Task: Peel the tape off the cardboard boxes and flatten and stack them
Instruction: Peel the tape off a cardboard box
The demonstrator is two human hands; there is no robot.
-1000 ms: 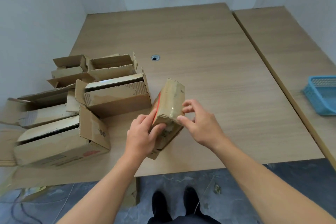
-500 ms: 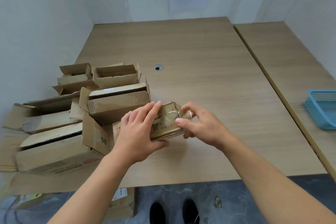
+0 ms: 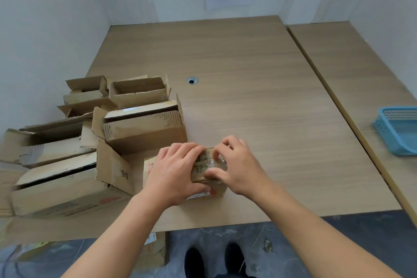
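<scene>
Near the front edge of the wooden table (image 3: 248, 88), a small cardboard box (image 3: 204, 170) lies on its side, resting on the tabletop. Its top face is wrapped in glossy clear tape (image 3: 216, 161) that catches the light, with dark printing showing through, and a white label with a red mark runs along the lower front edge. The left hand (image 3: 173, 171) lies palm-down over the left part of this box, fingers spread across the top and thumb curled against the near side, clamping it to the table. The right hand (image 3: 237, 165) covers the right end of the box, thumb pressed to the near edge and fingertips bent onto the taped top; whether it pinches a tape end I cannot tell. Only the strip of the box between the 2 hands shows. Left of the box, touching or just beside it, stands a cluster of opened cardboard boxes (image 3: 140, 128) with raised flaps. Far right of the box, on a neighbouring table, sits a blue plastic basket (image 3: 399, 131).
</scene>
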